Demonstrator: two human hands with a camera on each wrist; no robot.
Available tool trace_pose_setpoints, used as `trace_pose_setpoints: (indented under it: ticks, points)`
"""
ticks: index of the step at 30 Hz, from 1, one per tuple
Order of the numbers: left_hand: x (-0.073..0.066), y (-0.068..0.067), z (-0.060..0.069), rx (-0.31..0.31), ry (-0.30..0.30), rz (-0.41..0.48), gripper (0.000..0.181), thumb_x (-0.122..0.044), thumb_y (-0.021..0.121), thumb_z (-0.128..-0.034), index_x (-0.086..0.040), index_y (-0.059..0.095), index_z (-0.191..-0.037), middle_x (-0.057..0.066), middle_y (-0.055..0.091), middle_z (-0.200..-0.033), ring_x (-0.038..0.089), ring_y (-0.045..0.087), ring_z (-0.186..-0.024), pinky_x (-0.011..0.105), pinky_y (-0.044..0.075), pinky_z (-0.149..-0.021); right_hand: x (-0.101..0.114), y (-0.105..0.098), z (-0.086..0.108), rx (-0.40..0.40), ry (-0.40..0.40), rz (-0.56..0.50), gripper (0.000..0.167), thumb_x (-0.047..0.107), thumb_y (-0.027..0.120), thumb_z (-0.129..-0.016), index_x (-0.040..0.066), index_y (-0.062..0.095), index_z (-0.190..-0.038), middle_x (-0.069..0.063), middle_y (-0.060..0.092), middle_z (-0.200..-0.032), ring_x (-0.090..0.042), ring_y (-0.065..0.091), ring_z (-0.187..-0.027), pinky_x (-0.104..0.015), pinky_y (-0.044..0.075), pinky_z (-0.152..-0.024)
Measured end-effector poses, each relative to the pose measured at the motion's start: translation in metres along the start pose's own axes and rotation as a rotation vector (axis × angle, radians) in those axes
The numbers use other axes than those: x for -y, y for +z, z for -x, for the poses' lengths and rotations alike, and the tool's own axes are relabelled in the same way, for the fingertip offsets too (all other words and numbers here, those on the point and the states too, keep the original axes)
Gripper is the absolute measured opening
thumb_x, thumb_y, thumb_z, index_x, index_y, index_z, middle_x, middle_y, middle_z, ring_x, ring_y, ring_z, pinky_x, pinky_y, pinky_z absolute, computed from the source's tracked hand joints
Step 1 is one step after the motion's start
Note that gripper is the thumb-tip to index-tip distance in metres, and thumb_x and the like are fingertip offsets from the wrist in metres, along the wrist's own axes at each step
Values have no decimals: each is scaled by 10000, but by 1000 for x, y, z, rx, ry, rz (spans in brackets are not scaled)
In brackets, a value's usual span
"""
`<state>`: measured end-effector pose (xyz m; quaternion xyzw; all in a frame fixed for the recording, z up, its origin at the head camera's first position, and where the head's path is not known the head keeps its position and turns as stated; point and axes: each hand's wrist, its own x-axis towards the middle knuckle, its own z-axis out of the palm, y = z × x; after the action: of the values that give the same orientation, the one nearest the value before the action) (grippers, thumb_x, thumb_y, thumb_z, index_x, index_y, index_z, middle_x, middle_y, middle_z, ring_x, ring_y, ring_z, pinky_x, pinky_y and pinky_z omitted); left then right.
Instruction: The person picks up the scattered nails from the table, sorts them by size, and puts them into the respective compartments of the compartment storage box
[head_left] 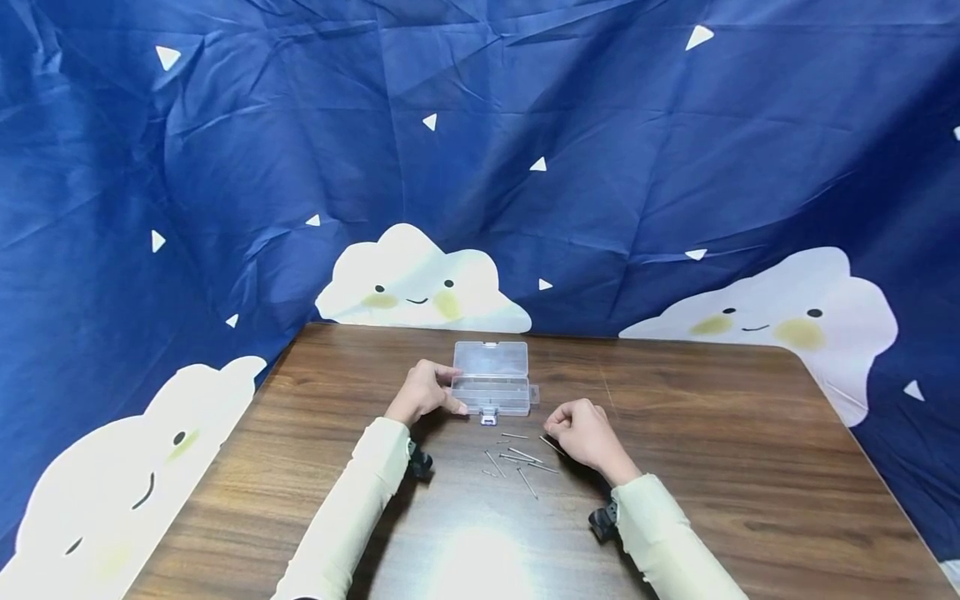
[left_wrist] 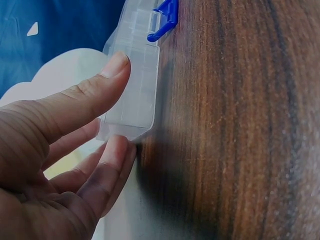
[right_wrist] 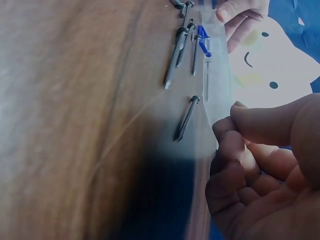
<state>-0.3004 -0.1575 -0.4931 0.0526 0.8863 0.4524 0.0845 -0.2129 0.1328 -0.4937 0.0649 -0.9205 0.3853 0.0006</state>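
A clear plastic box point(head_left: 491, 407) stands with its lid point(head_left: 491, 360) raised at the back. My left hand point(head_left: 427, 390) grips the box's left end; in the left wrist view the thumb of that hand point(left_wrist: 75, 110) lies on the front wall of the box point(left_wrist: 137, 95), with fingers at the end wall. Several metal nails point(head_left: 521, 456) lie on the table in front of it. My right hand point(head_left: 588, 433) is beside one nail point(head_left: 552, 446). In the right wrist view that hand's point(right_wrist: 265, 185) fingers are curled, thumb against index, apart from the nearest nail point(right_wrist: 187, 119); nothing shows between them.
The box has a blue latch point(left_wrist: 167, 20) at its front. A wooden table point(head_left: 750, 467) carries the box and nails. Behind it hangs a blue cloth point(head_left: 480, 167) with white clouds and triangles. A bright glare lies on the table between the forearms.
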Motion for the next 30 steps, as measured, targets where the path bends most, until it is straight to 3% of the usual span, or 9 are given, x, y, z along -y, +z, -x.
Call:
trace_pose_setpoints:
  ticks: [7,18,30]
  points:
    - [-1,-1,1,-7,-2,-19,751,-61,1005,-491,-83,748,-1197,114,721,-1143,163,629,-904,358,513,-891,-5,2,7,-1,-2,33,109,108,753,-852,144,728,-753,91,609,-618,-98,540,-609,-349,478,-686]
    - [1,0,1,-5,-13,3,742,-39,998,-494,-69,747,-1192,101,725,-1100,158,615,-822,310,515,-784,-3,8,23,-17,-41,141,175,91,786,-818,148,657,-714,102,530,-596,-90,509,-587,-335,460,-617]
    - [-2,0,1,-5,1,8,742,-39,996,-497,-62,744,-1194,110,723,-1125,146,647,-808,302,522,-776,-4,4,25,6,-19,222,265,133,798,-812,180,596,-647,96,540,-607,-129,541,-627,-400,499,-665]
